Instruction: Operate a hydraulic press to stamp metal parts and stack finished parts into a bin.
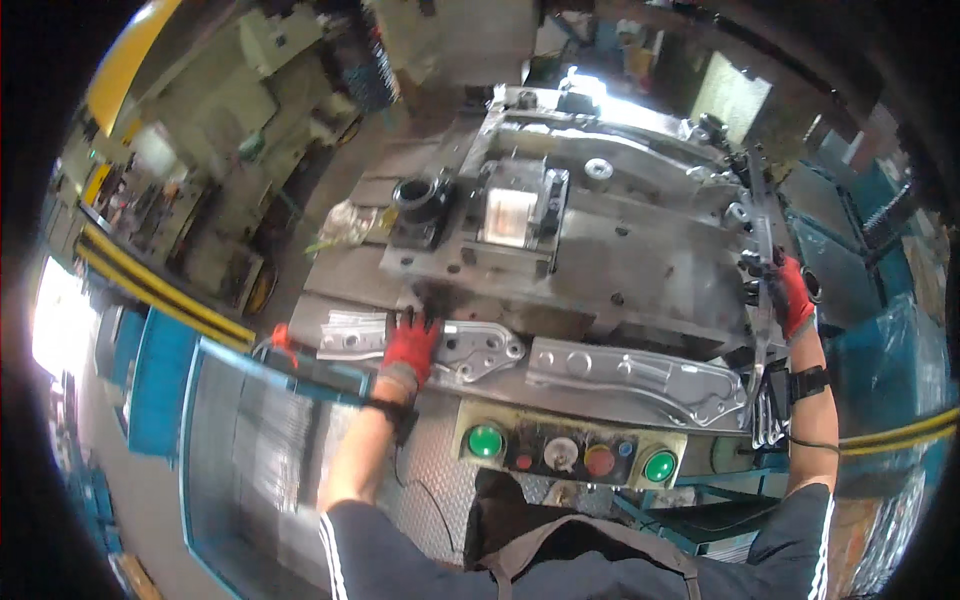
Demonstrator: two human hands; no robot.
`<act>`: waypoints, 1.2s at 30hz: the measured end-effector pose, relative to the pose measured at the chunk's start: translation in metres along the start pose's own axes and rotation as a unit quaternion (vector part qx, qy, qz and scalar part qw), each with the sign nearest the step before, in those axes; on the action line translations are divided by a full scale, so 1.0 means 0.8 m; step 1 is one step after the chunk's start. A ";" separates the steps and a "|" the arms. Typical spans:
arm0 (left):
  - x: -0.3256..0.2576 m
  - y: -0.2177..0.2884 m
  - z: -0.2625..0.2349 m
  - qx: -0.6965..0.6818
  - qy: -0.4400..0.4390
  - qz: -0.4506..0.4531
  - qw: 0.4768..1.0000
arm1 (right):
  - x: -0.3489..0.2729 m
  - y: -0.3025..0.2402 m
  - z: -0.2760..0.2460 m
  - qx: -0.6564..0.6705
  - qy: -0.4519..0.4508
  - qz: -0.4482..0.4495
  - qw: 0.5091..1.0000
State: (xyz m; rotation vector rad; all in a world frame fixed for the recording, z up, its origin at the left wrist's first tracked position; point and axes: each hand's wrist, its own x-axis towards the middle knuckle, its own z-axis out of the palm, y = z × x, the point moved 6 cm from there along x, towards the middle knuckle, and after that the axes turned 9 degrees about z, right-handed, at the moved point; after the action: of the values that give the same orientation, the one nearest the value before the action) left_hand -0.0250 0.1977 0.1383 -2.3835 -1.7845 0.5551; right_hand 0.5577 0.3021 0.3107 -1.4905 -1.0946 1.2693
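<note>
My left hand (409,345), in a red glove with dark fingertips, lies with fingers spread on a stamped metal part (478,345). That part has round holes and rests along the near edge of the press bed (670,265). A second, similar stamped part (630,378) lies to its right along the same edge. At the right side of the bed my right hand (793,298), also red-gloved, has its fingers closed on a long, narrow metal part (762,215) standing on edge. The fingers' far side is hidden.
Just before me is a control box (570,445) with two green buttons and a red one. A black cylindrical fitting (420,205) and a block-shaped die (512,215) stand on the bed. A blue-framed bin (195,440) is at left; a stack of metal parts (768,420) is at right.
</note>
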 end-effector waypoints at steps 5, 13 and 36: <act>0.013 0.003 -0.005 -0.072 0.029 -0.019 0.997 | 0.037 -0.096 0.036 -0.541 0.059 -0.319 0.776; -0.038 -0.016 0.022 -0.137 0.074 -0.088 0.984 | 0.161 -0.172 0.229 -0.657 -0.032 -0.406 0.634; -0.137 0.110 0.087 -0.439 0.124 -0.147 0.878 | 0.001 -0.064 0.161 -0.571 0.088 -0.388 0.718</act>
State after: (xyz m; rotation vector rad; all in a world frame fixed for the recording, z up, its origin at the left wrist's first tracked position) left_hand 0.0033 0.0584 0.0714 -2.3438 -2.5417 -0.7335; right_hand 0.4259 0.3241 0.3468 -1.5374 -2.2311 -0.2960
